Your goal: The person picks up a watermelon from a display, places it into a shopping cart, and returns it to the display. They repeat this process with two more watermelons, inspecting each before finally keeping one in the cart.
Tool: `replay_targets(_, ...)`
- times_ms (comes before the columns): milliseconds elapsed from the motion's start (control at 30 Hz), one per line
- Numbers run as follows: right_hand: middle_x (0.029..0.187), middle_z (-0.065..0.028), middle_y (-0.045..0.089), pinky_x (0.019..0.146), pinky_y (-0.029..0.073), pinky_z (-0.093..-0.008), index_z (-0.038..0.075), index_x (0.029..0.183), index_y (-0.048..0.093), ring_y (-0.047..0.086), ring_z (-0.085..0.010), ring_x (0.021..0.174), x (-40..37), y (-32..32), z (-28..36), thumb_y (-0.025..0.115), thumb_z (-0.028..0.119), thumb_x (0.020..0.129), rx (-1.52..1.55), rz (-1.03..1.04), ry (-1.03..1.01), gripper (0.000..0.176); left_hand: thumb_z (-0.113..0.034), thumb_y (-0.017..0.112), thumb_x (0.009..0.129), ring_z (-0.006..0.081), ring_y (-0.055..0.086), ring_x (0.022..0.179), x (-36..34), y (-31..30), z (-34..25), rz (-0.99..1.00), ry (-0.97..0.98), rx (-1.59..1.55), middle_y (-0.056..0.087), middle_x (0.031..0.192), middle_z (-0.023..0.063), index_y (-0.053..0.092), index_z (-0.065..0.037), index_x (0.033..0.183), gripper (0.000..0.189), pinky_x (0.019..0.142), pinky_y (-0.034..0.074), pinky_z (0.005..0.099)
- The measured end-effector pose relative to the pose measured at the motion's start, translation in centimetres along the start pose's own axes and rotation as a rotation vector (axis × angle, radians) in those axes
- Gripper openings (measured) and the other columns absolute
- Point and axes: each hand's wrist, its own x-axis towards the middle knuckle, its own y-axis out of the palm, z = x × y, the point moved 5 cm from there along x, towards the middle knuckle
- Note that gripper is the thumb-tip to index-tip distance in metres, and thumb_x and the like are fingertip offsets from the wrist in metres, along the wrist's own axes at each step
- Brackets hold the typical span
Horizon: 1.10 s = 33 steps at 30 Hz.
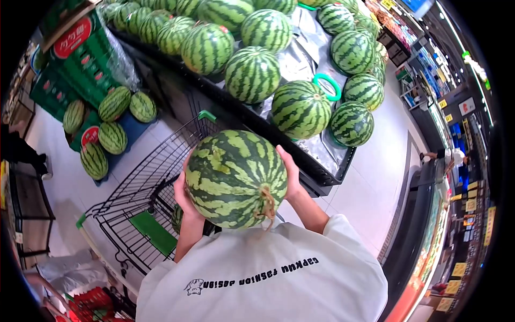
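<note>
A large striped watermelon (233, 177) with a dry brown stem is held up between both hands, in front of the white shirt. My left hand (185, 190) presses on its left side, its fingers partly hidden behind the rind. On the right side my right hand (290, 172) is wrapped round it in the same way. Beyond it, a black-edged display stand (214, 96) bears several watermelons, the nearest (301, 109) next to a green ring (327, 87).
A wire shopping cart (145, 198) with green parts stands at the left, below the watermelon. Green boxes (80, 59) and several smaller melons (112, 138) are at the upper left. Shelves (472, 214) with yellow tags line the right. A person's dark-clothed leg (24, 147) shows at the far left.
</note>
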Motion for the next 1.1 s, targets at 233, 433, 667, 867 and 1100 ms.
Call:
replay_targets(233, 0.113, -0.0101, 0.066, 0.089, 0.051, -0.0337, 0.002, 0.125, 0.056, 0.064, -0.0202, 0.097, -2.3, -5.0, 14.8, 0.049, 0.042, 0.095, -0.052, -0.043, -0.255, 0.050, -0.044, 0.039, 0.096, 0.0195, 0.063, 0.091, 4.2, 14.1, 7.3, 0.138, 0.014, 0.154, 0.067, 0.107, 0.0080, 0.062, -0.004, 0.113, 0.049, 0.082, 0.051, 0.0321)
replay_targets(433, 0.115, -0.0079, 0.065, 0.091, 0.049, -0.0352, 0.004, 0.124, 0.057, 0.062, -0.0198, 0.100, -2.5, -11.0, 26.0, 0.045, 0.042, 0.098, -0.039, -0.054, -0.328, 0.048, -0.046, 0.042, 0.095, 0.0206, 0.063, 0.098, 9.0, 25.3, 15.0, 0.156, -0.219, 0.092, 0.065, 0.113, 0.0075, 0.060, -0.006, 0.119, 0.050, 0.088, 0.050, 0.0346)
replay_targets(667, 0.117, -0.0115, 0.063, 0.090, 0.052, -0.0398, 0.005, 0.125, 0.055, 0.062, -0.0240, 0.102, -0.8, -18.1, 33.3, 0.038, 0.040, 0.099, 0.079, 0.079, -0.282, 0.047, -0.047, 0.039, 0.092, 0.0249, 0.061, 0.106, 14.1, 32.4, 21.3, 0.290, -0.421, 0.200, 0.064, 0.118, 0.0108, 0.058, -0.006, 0.122, 0.054, 0.093, 0.050, 0.0407)
replay_targets(867, 0.113, -0.0174, 0.066, 0.089, 0.053, -0.0467, 0.003, 0.118, 0.060, 0.066, -0.0311, 0.098, 1.9, -18.8, 38.8, 0.040, 0.045, 0.097, 0.144, -0.184, -0.217, 0.052, -0.051, 0.036, 0.087, 0.0323, 0.058, 0.113, 21.2, 35.8, 25.7, 0.221, -0.647, 0.333, 0.062, 0.123, 0.0147, 0.059, -0.008, 0.124, 0.061, 0.099, 0.044, 0.0530)
replay_targets(1100, 0.121, -0.0181, 0.061, 0.097, 0.046, -0.0510, 0.004, 0.122, 0.058, 0.060, -0.0314, 0.108, 8.4, -23.9, 43.5, 0.033, 0.049, 0.096, -0.002, -0.374, -0.067, 0.058, -0.056, 0.036, 0.086, 0.0320, 0.055, 0.117, 31.7, 35.3, 32.6, 0.259, -0.843, 0.320, 0.060, 0.128, 0.0130, 0.058, -0.010, 0.126, 0.064, 0.101, 0.040, 0.0536)
